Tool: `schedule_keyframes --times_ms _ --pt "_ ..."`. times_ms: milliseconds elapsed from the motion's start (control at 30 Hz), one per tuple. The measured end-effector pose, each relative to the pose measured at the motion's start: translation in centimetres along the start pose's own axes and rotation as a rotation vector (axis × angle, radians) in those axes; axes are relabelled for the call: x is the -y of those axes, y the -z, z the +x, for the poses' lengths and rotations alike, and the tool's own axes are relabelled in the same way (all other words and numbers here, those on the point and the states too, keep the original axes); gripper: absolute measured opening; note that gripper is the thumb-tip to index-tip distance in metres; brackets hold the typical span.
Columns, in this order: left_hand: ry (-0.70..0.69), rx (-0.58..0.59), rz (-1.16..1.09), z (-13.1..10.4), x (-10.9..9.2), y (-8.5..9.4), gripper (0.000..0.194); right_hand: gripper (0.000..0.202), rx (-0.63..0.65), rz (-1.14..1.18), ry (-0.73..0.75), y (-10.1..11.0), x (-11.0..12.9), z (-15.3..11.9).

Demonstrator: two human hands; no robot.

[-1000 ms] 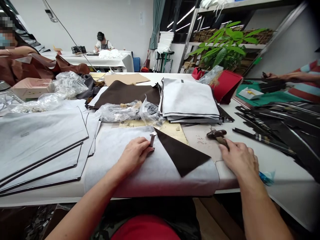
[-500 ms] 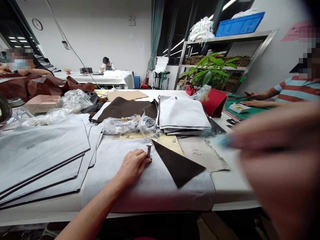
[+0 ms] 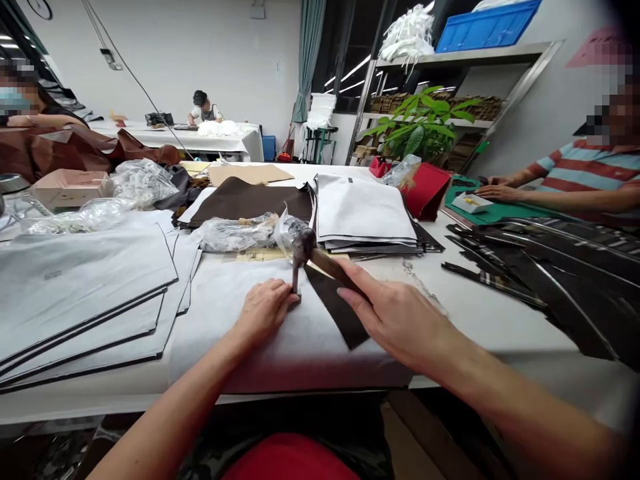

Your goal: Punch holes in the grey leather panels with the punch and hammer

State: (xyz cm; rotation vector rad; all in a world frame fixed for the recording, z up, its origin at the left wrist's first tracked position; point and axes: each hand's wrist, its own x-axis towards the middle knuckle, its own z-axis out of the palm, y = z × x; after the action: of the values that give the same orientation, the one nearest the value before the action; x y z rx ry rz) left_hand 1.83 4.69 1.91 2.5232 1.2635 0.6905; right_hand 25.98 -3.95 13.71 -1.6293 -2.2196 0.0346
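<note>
My left hand (image 3: 265,308) is closed around the lower part of an upright metal punch (image 3: 295,280). The punch stands on a pale sheet (image 3: 220,347) whose dark brown underside (image 3: 336,310) shows at a folded-over corner. In my right hand (image 3: 393,308) is a hammer (image 3: 327,265), gripped by its wooden handle. The hammer's dark head is at the top of the punch; whether they touch I cannot tell for certain. My fingers hide the punch's foot in part.
Fanned white sheets (image 3: 90,287) with dark edges lie at left. Behind my hands are a stack of white pieces (image 3: 363,210), dark brown sheets (image 3: 255,207) and clear plastic bags (image 3: 235,233). Dark strips (image 3: 575,273) cover the right side, near a co-worker's arms (image 3: 540,193).
My right hand has come down from its blurred raised position at right, bringing the hammer head to the punch's top. My left hand keeps the punch in place. The view has tilted slightly downward.
</note>
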Motion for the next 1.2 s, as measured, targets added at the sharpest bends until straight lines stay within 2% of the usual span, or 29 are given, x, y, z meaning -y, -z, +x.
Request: schedule_keyframes --times_ms 100,167,233,300,400,500,567,633,667,767,833,900,967,1033,1100,1133,1200 --pt "0.036 0.009 -0.030 0.3 0.6 0.7 0.022 0.049 0.076 0.075 -0.047 -0.8 -2.2 -1.0" --pt "0.073 -0.004 -0.041 0.9 2.0 1.8 0.021 0.052 -0.004 0.071 -0.171 -1.7 -5.0 -3.3" --pt "0.147 -0.056 -0.013 1.9 4.4 3.3 0.022 0.054 -0.133 -0.081 -0.354 -3.4 -8.8 -5.8" --pt "0.241 -0.124 0.055 3.3 7.3 4.9 0.023 0.059 -0.168 -0.348 -0.466 -5.6 -13.1 -7.9" --pt "0.356 -0.168 0.162 5.1 11.3 6.7 0.023 0.066 -0.300 -0.433 -0.365 -8.5 -18.4 -9.4" --pt "0.419 -0.144 0.229 5.8 12.8 7.3 0.019 0.076 -0.404 -0.398 -0.313 -9.6 -19.9 -9.6" --pt "0.436 -0.162 0.277 5.6 11.8 7.2 0.019 0.077 -0.434 -0.389 -0.317 -9.5 -19.1 -9.2" --pt "0.403 -0.193 0.318 5.5 9.4 6.6 0.024 0.071 -0.443 -0.334 -0.256 -9.2 -17.7 -8.6" --pt "0.342 -0.187 0.321 5.7 8.0 6.1 0.027 0.065 -0.436 -0.278 -0.208 -9.1 -17.0 -8.2" --pt "-0.038 -0.019 0.217 6.8 3.6 3.5 0.046 0.048 -0.326 -0.054 -0.114 -8.9 -15.2 -6.8" --pt "-0.259 0.111 0.072 8.2 1.3 1.4 0.058 0.048 -0.191 0.078 -0.138 -8.7 -14.3 -6.4" --pt "-0.329 0.163 -0.062 9.6 -0.2 -0.3 0.048 0.053 -0.075 0.181 -0.211 -8.4 -13.5 -6.6" --pt "-0.322 0.146 -0.150 11.0 -1.1 -1.1 0.029 0.063 -0.023 0.295 -0.307 -8.3 -13.3 -7.1" --pt "-0.322 0.097 -0.194 12.8 -1.6 -0.7 0.025 0.072 -0.018 0.441 -0.386 -7.9 -13.9 -7.1" --pt "-0.339 0.049 -0.244 15.5 -2.3 0.9 0.027 0.066 -0.030 0.567 -0.399 -6.6 -15.3 -5.8" --pt "-0.355 0.025 -0.268 17.5 -2.8 2.1 0.027 0.058 -0.056 0.588 -0.393 -5.2 -16.0 -4.5" --pt "-0.388 -0.040 -0.307 22.6 -4.4 5.6 0.030 0.040 -0.185 0.526 -0.371 -0.8 -17.3 -0.8"
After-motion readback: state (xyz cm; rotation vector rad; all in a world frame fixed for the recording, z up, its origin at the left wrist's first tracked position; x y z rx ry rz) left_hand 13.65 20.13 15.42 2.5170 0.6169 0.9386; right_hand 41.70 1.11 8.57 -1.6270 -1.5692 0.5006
